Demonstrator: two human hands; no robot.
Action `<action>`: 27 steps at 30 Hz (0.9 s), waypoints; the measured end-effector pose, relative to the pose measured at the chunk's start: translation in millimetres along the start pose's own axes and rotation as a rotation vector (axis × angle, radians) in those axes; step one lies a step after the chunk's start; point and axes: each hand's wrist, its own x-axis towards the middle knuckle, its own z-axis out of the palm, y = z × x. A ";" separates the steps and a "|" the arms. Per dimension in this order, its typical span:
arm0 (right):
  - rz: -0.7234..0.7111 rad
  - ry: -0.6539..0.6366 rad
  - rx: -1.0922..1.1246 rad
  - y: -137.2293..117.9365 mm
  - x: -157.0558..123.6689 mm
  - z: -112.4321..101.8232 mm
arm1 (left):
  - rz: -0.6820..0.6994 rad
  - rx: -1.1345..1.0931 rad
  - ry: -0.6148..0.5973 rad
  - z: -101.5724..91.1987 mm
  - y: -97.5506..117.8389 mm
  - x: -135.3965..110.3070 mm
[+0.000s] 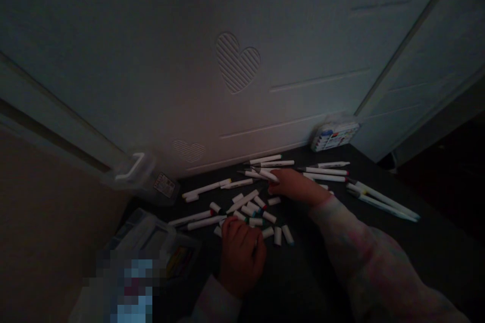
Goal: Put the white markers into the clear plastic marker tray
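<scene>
My right hand (pixel 291 185) is closed around a white marker (pixel 268 175), whose dark end points away to the left. Beneath and beyond it lie several more white markers (pixel 273 164). My left hand (pixel 241 258) rests with curled fingers at the near edge of a heap of loose white marker caps (pixel 270 217). What its fingers hold, if anything, is hidden. Among the caps lies an uncapped marker (pixel 242 201), and two more markers (pixel 206 222) are just left of them. The picture is dark, so small details are hard to make out.
The dark tabletop (pixel 295 282) meets a white panel (pixel 242 121) with raised hearts. At left stand a clear lidded box (pixel 166 186) and an open clear container (pixel 151 232). More markers (pixel 386 201) lie at right, and a marker pack (pixel 335 135) leans at the back.
</scene>
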 end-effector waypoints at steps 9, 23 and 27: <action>-0.026 -0.035 0.036 4.3 4.2 3.6 | -0.015 0.020 0.010 -1.6 2.6 1.3; -0.016 0.041 0.088 9.0 -6.6 -20.0 | -0.022 0.104 -0.045 0.0 6.4 1.9; 0.025 0.110 0.132 13.9 -17.1 -37.8 | -0.025 0.122 -0.050 -0.7 6.3 0.3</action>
